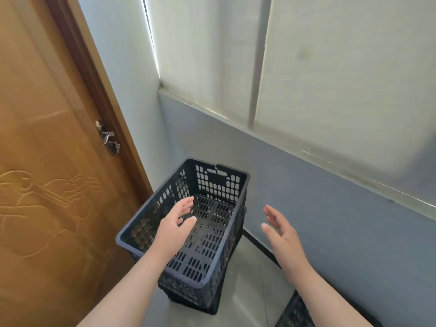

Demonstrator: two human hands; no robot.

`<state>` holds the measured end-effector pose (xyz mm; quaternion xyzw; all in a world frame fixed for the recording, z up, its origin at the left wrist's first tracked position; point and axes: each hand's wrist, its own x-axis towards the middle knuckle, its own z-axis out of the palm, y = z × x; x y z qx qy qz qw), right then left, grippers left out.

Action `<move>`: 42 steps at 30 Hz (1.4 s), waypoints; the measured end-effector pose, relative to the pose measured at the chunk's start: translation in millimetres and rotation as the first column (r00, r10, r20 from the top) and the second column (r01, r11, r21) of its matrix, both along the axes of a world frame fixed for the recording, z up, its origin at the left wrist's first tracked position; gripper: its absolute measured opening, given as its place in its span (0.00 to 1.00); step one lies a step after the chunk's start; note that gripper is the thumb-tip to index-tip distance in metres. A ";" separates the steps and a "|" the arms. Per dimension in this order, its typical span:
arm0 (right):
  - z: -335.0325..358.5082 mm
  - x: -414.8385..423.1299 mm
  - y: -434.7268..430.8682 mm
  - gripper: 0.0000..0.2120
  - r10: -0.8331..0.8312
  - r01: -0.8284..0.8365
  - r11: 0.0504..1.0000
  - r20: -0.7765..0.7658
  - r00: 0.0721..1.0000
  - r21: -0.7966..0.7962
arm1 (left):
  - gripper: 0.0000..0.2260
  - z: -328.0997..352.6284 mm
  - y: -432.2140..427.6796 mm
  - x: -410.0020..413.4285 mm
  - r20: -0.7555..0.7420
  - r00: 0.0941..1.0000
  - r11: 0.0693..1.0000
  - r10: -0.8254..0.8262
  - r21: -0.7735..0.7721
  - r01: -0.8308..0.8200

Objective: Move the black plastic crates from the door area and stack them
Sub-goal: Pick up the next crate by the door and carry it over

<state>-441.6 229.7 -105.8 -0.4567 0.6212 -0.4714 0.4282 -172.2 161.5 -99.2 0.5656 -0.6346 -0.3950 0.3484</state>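
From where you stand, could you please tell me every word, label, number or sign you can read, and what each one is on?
None: no readable text shows in this view.
Wooden door: only a carved ornament, no letters.
Black crate: plain perforated plastic, no label or brand visible.
Second crate at the bottom edge: mostly cut off, nothing legible.
Walls and window blind: bare, no signs.

Crate right of door

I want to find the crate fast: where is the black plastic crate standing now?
In the head view, the black crate stands low in the centre, in the corner between the wooden door on its left and the grey wall on its right.
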 end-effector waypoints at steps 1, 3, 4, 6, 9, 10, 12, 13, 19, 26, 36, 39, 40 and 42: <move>-2.2 14.0 -14.3 0.22 0.012 -0.012 1.000 -0.005 1.000 0.006 | 0.21 -1.8 -12.5 16.1 0.000 1.000 1.000 0.009 0.001 -0.009; -7.0 39.5 -41.8 0.23 0.030 -0.029 0.999 -0.015 0.999 0.027 | 0.21 -6.9 -37.5 45.7 0.003 1.000 1.000 0.028 0.010 -0.028; -8.8 49.9 -52.9 0.24 0.032 -0.031 0.999 -0.017 0.999 0.035 | 0.21 -9.1 -47.8 57.7 0.006 0.999 0.999 0.034 0.017 -0.034; -13.3 70.6 -76.5 0.24 0.031 -0.030 0.998 -0.016 0.999 0.046 | 0.20 -13.7 -69.1 81.5 0.016 0.999 0.999 0.043 0.033 -0.043; -21.0 98.2 -109.0 0.25 0.018 -0.018 0.998 -0.010 1.000 0.065 | 0.19 -22.3 -101.4 113.4 0.029 0.999 0.997 0.042 0.056 -0.044; -23.9 104.9 -117.8 0.25 0.013 -0.012 0.998 -0.008 1.000 0.068 | 0.19 -25.4 -111.7 122.1 0.034 0.999 0.997 0.043 0.065 -0.045; -32.2 114.7 -133.6 0.26 0.004 -0.002 0.997 -0.023 1.000 0.079 | 0.19 -33.4 -133.2 137.3 0.044 0.998 0.995 0.048 0.090 -0.052; -36.9 117.5 -140.1 0.26 -0.002 0.006 0.996 -0.040 0.999 0.089 | 0.19 -38.5 -143.8 143.8 0.054 0.997 0.993 0.051 0.105 -0.056; -72.9 111.8 -156.4 0.28 -0.100 0.125 0.983 -0.184 0.978 0.132 | 0.21 -72.5 -200.4 168.6 0.133 0.990 0.977 0.049 0.198 -0.075; -109.6 107.9 -152.9 0.38 -0.197 0.210 0.930 -0.073 0.978 0.303 | 0.30 -108.7 -253.3 167.5 0.123 0.990 0.883 -0.068 0.469 0.002; -144.1 108.4 -157.2 0.44 -0.230 0.198 0.916 0.050 0.972 0.348 | 0.21 -145.3 -277.6 165.0 0.138 0.985 0.822 -0.103 0.569 0.007; -154.5 109.0 -158.8 0.45 -0.253 0.214 0.901 0.056 0.966 0.376 | 0.23 -148.9 -279.0 164.7 0.115 0.988 0.803 -0.104 0.596 0.015; -157.6 109.8 -159.3 0.45 -0.264 0.221 0.898 0.064 0.962 0.381 | 0.23 -148.8 -279.4 164.1 0.102 0.990 0.795 -0.096 0.606 0.015; -162.4 111.4 -159.9 0.46 -0.294 0.236 0.893 0.097 0.951 0.384 | 0.23 -148.1 -279.0 163.7 0.083 0.993 0.781 -0.089 0.624 0.018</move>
